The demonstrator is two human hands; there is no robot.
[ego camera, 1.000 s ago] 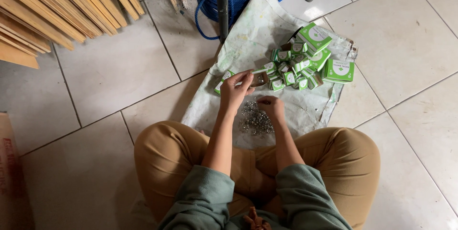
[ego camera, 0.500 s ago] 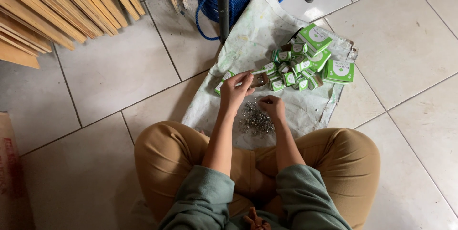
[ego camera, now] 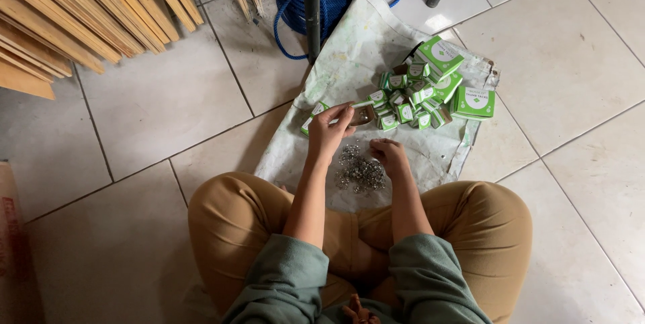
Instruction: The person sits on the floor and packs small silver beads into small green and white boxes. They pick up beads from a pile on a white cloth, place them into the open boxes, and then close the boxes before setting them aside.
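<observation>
The left hand (ego camera: 329, 130) pinches a small open box (ego camera: 363, 116) above the pale sheet (ego camera: 349, 49). At four o'clock from it, the right hand (ego camera: 388, 155) rests with fingers curled on the heap of silver tacks (ego camera: 359, 173). Small green-and-white boxes (ego camera: 410, 96) lie piled at two o'clock, bigger cartons (ego camera: 474, 102) at their edge.
</observation>
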